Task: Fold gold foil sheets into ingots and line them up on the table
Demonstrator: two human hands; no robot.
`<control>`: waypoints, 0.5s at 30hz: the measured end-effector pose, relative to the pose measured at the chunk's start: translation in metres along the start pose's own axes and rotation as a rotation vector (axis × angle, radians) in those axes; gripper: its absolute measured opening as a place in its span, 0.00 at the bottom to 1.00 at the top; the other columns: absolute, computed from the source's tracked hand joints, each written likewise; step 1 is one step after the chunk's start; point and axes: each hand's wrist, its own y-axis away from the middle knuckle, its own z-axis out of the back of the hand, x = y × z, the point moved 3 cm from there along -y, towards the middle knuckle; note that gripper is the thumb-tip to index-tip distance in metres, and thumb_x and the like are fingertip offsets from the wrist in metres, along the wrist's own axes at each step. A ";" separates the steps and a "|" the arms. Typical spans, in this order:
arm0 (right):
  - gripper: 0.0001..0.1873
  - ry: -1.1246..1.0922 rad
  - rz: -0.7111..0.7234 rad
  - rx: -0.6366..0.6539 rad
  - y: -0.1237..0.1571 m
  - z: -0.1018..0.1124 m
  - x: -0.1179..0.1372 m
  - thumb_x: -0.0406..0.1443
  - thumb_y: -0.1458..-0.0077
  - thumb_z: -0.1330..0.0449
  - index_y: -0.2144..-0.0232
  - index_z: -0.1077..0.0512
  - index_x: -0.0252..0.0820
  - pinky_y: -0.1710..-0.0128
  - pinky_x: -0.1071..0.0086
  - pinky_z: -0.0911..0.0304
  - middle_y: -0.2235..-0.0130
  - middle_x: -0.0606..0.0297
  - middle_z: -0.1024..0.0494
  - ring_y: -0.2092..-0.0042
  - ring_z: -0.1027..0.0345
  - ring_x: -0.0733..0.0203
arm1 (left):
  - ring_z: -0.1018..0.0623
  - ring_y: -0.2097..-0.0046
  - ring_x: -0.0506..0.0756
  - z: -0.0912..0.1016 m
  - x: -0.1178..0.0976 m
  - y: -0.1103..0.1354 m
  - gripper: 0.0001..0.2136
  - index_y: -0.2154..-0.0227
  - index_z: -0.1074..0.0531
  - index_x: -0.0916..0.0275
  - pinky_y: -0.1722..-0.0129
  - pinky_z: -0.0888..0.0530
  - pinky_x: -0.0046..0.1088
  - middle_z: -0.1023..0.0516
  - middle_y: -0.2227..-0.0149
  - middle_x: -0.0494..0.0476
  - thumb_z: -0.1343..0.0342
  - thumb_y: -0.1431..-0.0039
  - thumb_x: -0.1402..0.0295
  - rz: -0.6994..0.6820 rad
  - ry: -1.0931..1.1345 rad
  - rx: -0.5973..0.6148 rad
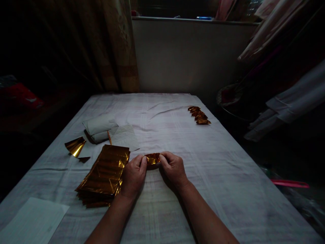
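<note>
A small folded piece of gold foil [152, 158] is pinched between both hands low over the white cloth of the table [203, 169]. My left hand [133, 176] grips its left end with closed fingers. My right hand [173, 167] grips its right end the same way. Just left of my left hand lies a stack of flat gold foil sheets [105, 174]. A row of several finished folded gold pieces [199, 116] lies at the far right of the table.
A gold foil cone [75, 146] and a small foil scrap [84, 159] lie at the left. White folded paper [100, 128] sits behind the stack. A white sheet [33, 222] lies at the near left corner. Curtains and hanging clothes surround the table.
</note>
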 end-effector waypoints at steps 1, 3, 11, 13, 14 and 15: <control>0.13 -0.019 -0.001 0.006 0.000 0.000 0.000 0.39 0.43 0.45 0.72 0.23 0.42 0.68 0.72 0.36 0.73 0.65 0.20 0.71 0.27 0.62 | 0.23 0.71 0.54 0.000 0.001 0.000 0.17 0.73 0.27 0.60 0.71 0.32 0.27 0.21 0.74 0.55 0.56 0.36 0.59 0.005 0.006 0.000; 0.13 -0.058 -0.004 0.027 0.000 0.000 0.001 0.39 0.43 0.45 0.73 0.23 0.41 0.68 0.73 0.36 0.74 0.66 0.20 0.71 0.28 0.62 | 0.22 0.70 0.54 0.000 0.002 -0.001 0.17 0.72 0.26 0.60 0.70 0.32 0.27 0.20 0.73 0.55 0.56 0.36 0.59 0.019 0.030 0.004; 0.14 -0.073 -0.027 -0.004 0.000 -0.001 -0.002 0.40 0.43 0.45 0.74 0.24 0.41 0.70 0.73 0.36 0.75 0.67 0.22 0.72 0.29 0.63 | 0.24 0.72 0.54 0.000 -0.001 0.001 0.18 0.74 0.27 0.59 0.71 0.34 0.27 0.23 0.75 0.54 0.57 0.35 0.59 -0.013 -0.026 0.023; 0.14 -0.062 -0.035 -0.021 0.000 -0.001 -0.003 0.41 0.42 0.45 0.74 0.24 0.41 0.69 0.73 0.36 0.75 0.67 0.22 0.72 0.30 0.63 | 0.24 0.72 0.53 0.000 -0.003 0.002 0.18 0.74 0.27 0.59 0.71 0.34 0.27 0.23 0.75 0.54 0.57 0.35 0.60 -0.031 -0.028 0.037; 0.14 -0.059 -0.037 -0.023 0.000 -0.001 -0.003 0.41 0.42 0.45 0.74 0.24 0.41 0.69 0.73 0.36 0.75 0.67 0.22 0.72 0.30 0.63 | 0.24 0.72 0.53 0.000 -0.003 0.002 0.17 0.73 0.26 0.59 0.71 0.34 0.27 0.22 0.75 0.54 0.57 0.35 0.60 -0.036 -0.018 0.039; 0.14 -0.059 -0.037 -0.020 0.000 -0.001 -0.003 0.41 0.42 0.45 0.74 0.24 0.41 0.69 0.73 0.37 0.75 0.67 0.22 0.72 0.30 0.63 | 0.24 0.72 0.53 0.000 -0.003 0.002 0.17 0.73 0.26 0.59 0.71 0.33 0.27 0.22 0.74 0.54 0.57 0.35 0.60 -0.037 -0.004 0.037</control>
